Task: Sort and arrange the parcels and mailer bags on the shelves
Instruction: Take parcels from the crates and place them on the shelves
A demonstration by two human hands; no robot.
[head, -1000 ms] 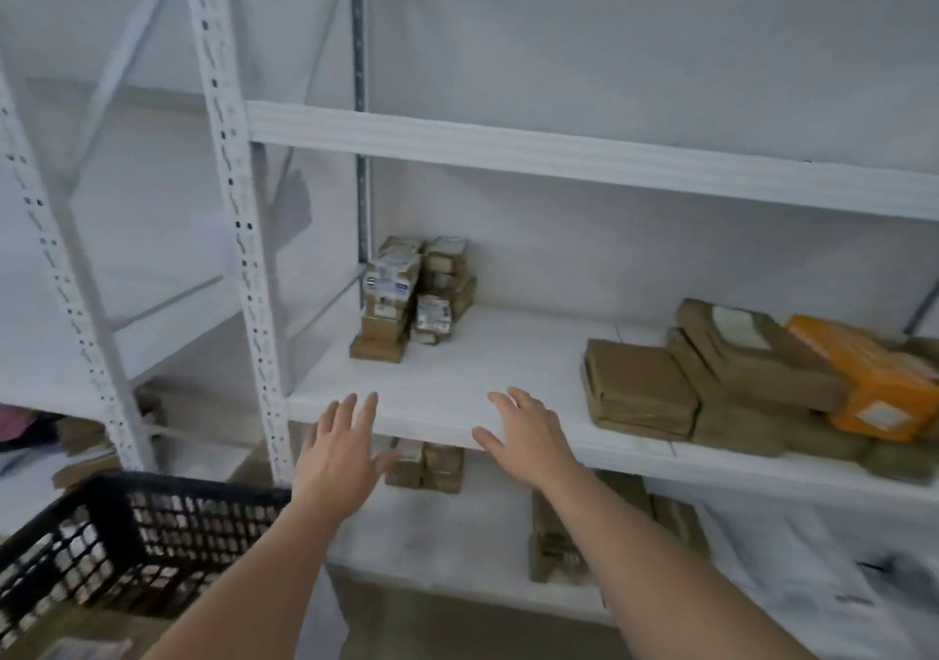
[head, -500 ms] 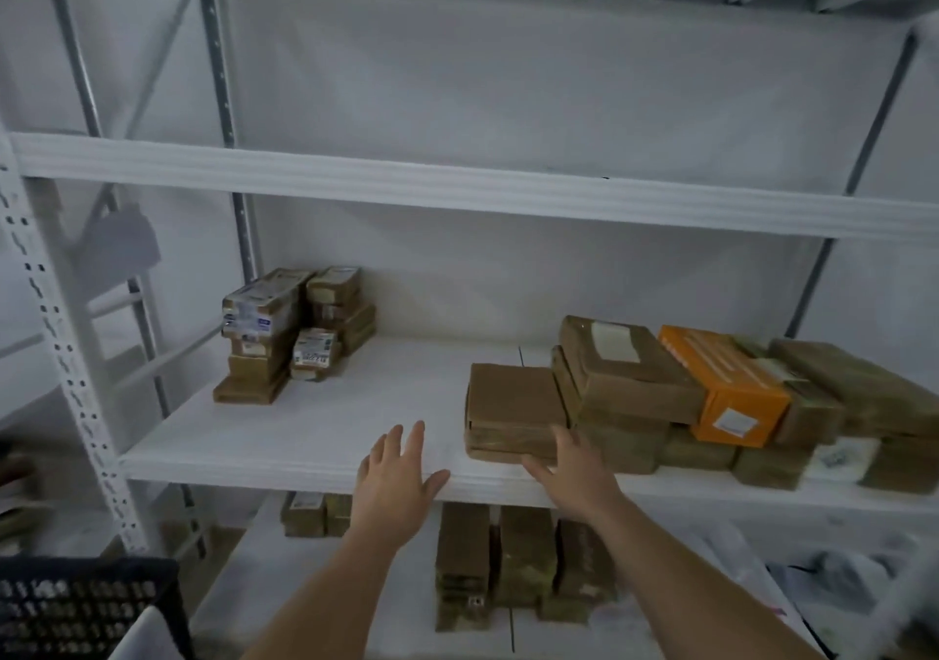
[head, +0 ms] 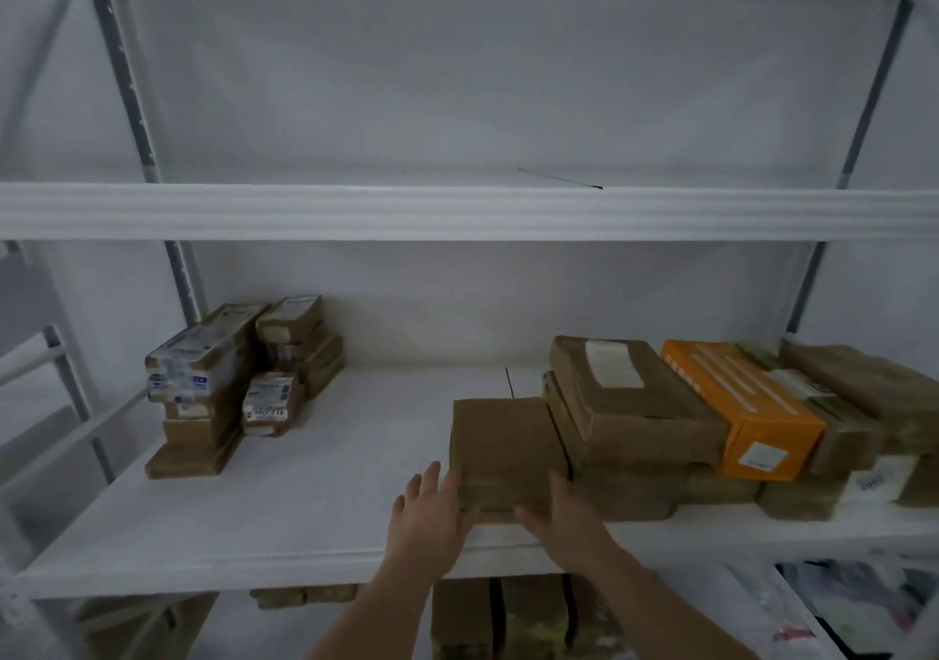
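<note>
Gripping the near end of a flat brown parcel, both hands meet at the front of the middle shelf: the left hand lies against its near-left corner with fingers mostly straight, the right hand curls round its near-right corner. The parcel touches a brown pile on its right, where an orange box leans. Small labelled stacks stand far left.

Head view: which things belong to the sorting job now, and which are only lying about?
Job:
- brown parcel, left hand and right hand at its near edge
- orange box
- labelled parcel stack

Lying about:
- bags lower right
</note>
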